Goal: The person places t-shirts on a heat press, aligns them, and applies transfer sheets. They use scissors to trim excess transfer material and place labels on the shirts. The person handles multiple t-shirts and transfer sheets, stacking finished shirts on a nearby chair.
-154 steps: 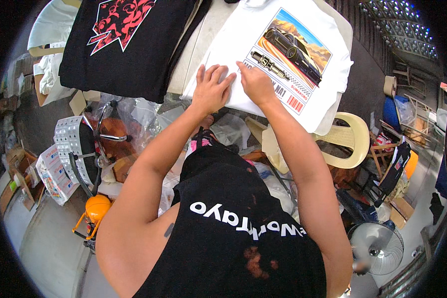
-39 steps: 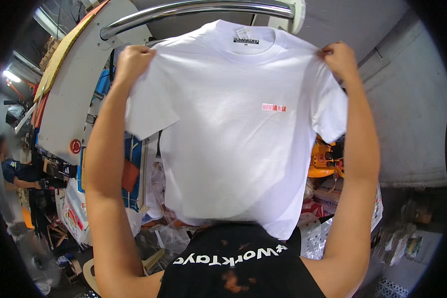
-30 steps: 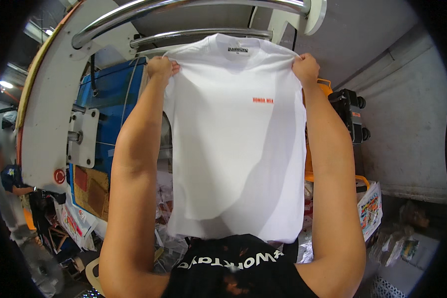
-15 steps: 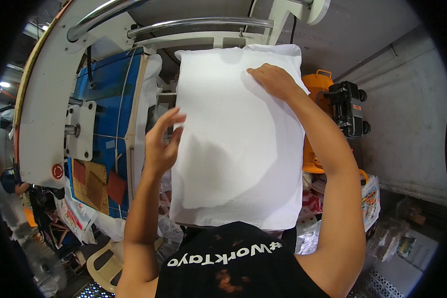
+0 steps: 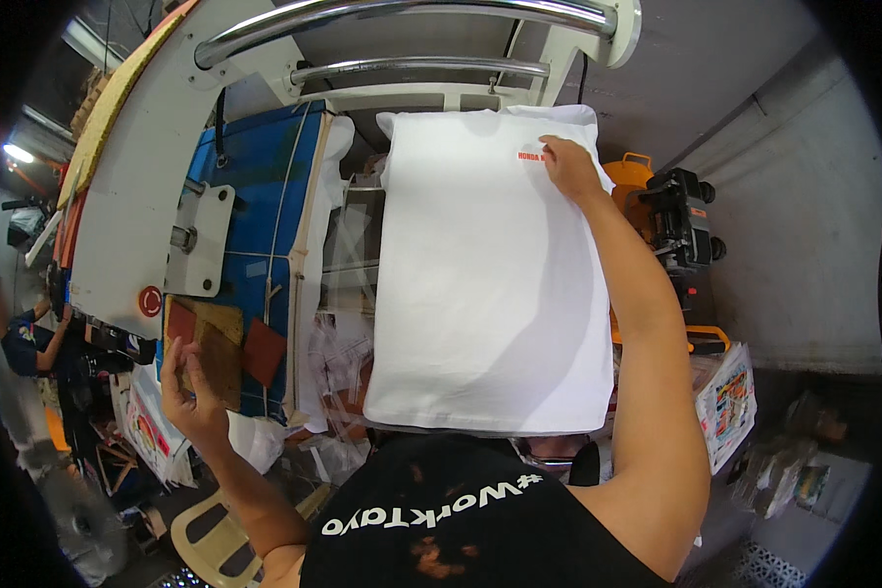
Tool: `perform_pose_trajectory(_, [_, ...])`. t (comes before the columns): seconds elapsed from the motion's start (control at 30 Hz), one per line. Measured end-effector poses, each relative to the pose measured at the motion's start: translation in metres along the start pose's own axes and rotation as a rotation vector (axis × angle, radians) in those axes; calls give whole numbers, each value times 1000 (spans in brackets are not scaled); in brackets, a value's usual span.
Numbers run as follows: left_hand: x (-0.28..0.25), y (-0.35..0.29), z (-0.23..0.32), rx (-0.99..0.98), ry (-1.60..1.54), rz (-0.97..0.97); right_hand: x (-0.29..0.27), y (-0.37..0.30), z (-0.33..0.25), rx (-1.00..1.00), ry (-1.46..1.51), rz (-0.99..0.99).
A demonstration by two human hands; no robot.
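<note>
A white T-shirt [image 5: 490, 284] lies spread flat in front of me, over the flat bed of a press. Near its upper right sits a small transfer print [image 5: 532, 157] with red lettering and a pale, filmy edge. My right hand [image 5: 572, 171] is closed at that print, fingertips pinched at its right end and covering part of it. Away to the left, my left hand [image 5: 196, 397] is raised off the shirt beside the brown and red pads, its fingers apart and nothing visible in them.
Chrome bars [image 5: 412, 15] of the white press frame cross the top. A blue board [image 5: 255, 196] tied with string stands at left, near a red stop button [image 5: 150, 301]. An orange container and a black machine [image 5: 681, 218] are at right. Another person [image 5: 27, 343] works far left.
My left hand has moved away from the shirt's left edge toward the lower left. The red-lettered print now shows beside my right fingertips. The view has shifted, so the shirt appears farther right.
</note>
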State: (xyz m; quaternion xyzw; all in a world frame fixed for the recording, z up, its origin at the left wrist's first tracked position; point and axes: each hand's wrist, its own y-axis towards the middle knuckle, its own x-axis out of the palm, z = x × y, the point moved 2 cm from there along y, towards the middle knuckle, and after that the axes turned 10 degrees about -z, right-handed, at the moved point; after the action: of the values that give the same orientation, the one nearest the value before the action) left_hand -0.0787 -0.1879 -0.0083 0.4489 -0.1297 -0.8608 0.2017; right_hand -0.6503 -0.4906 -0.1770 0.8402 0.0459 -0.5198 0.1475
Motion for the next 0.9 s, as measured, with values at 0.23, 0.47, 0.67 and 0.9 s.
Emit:
perform_pose_trajectory(0.23, [-37,11,-46,35,180,92,9,12,-25,-79,-306,-317])
perform_pose_trajectory(0.47, [-71,3,-78,-76,409,175,9,13,-26,-68,-231,-198])
perform_pose_trajectory(0.67, [-75,15,-99,-34,439,166,3,14,-28,43,-103,-114])
perform_pose_trajectory(0.9, [-70,24,-112,57,469,133,7,12,-34,-79,-360,-264])
